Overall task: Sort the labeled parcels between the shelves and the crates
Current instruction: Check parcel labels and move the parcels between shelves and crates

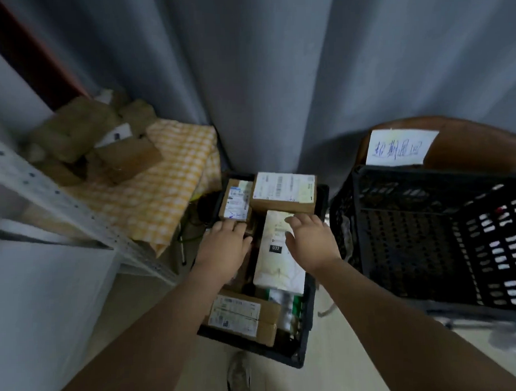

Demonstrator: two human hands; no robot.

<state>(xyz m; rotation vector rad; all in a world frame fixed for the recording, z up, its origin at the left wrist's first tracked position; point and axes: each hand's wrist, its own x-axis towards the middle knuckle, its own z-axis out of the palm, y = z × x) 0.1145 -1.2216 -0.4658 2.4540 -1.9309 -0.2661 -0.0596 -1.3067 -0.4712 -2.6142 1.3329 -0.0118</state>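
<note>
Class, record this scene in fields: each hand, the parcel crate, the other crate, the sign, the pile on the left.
left hand: open, over the parcel crate, beside the white parcel
right hand: open, fingers spread over the white parcel
parcel crate: black, holds labeled boxes
other crate: black, larger, on the right
sign: handwritten paper behind the other crate
pile: brown parcels on a checked cloth

1. Parcels (283, 194) are packed in the middle crate (289, 358).
2. A second crate (397, 187) is set to its right.
3. A shelf frame (55, 199) is stood to its left.
4. Behind it to the left, a parcel pile (82, 137) is heaped on a cloth (168, 175).
</note>
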